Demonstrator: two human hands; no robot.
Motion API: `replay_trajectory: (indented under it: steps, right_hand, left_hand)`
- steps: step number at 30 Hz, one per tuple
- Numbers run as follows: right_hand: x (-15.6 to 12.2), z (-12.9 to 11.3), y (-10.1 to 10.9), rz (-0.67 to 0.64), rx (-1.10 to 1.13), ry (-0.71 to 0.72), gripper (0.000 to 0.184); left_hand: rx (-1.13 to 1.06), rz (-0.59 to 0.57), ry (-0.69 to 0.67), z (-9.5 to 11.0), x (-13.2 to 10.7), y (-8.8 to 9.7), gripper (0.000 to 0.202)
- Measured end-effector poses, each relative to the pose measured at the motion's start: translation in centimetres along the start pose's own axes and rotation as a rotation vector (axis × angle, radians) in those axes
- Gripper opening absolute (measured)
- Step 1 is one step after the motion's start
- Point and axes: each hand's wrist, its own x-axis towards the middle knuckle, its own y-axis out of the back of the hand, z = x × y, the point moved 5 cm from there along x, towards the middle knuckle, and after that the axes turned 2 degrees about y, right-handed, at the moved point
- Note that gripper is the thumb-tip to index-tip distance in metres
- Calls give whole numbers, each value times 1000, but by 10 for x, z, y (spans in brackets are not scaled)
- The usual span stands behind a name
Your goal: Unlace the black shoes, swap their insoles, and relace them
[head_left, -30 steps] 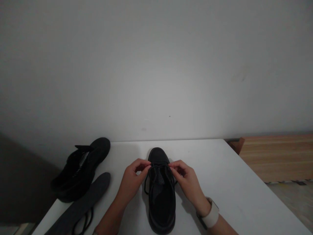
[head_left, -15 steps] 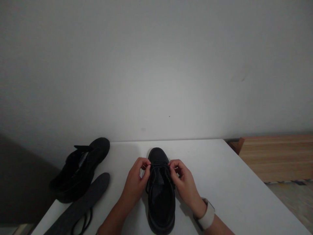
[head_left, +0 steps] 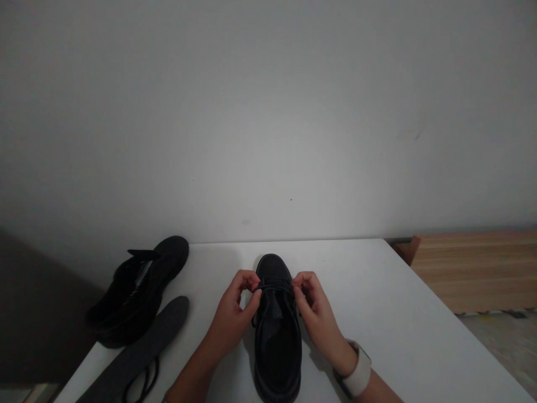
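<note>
A black shoe (head_left: 277, 352) rests on the white table with its toe pointing away from me. A dark shoelace (head_left: 276, 286) runs across its upper. At the left side of the lacing, my left hand (head_left: 237, 305) pinches the lace between thumb and fingertips. My right hand (head_left: 316, 305), with a pale-banded watch (head_left: 356, 369) on its wrist, pinches the lace on the right side. The shoe's opening faces me, and its tongue shows between the hands.
On the left of the table (head_left: 377, 313) lies a second black shoe (head_left: 138, 291), its tongue folded out. Beside it are a dark grey insole (head_left: 155, 341) and a loose black lace (head_left: 149, 383). A wall (head_left: 268, 123) stands behind; a wooden surface (head_left: 474, 271) is at right.
The lace between my hands now lies straighter across the shoe, where it sagged in a loop before. Both hands stay at the shoe's sides, with slight finger movement.
</note>
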Motion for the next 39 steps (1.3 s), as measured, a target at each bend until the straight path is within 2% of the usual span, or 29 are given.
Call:
replay_trajectory:
  steps: [7,13,18,25,30,39]
  right_hand:
    - [3,-2,4,-65,11,-3,22]
    - [6,-6,7,-78,-4,1,15]
    - [6,-1,5,-46,45,-36,24]
    - [6,0,5,4,136,-88,35]
    - [7,2,11,52,185,-124,34]
    - [5,-1,11,72,353,-70,29]
  left_hand:
    - [80,101,-6,-4,3,9,9]
    - [22,63,11,-3,5,10,10]
    - [-126,-3,57,-7,5,7,18]
    - [-236,38,111,-9,5,9,23]
    - [-257,56,125,-10,4,9,23]
    - [-288,65,152,-15,2,10,22]
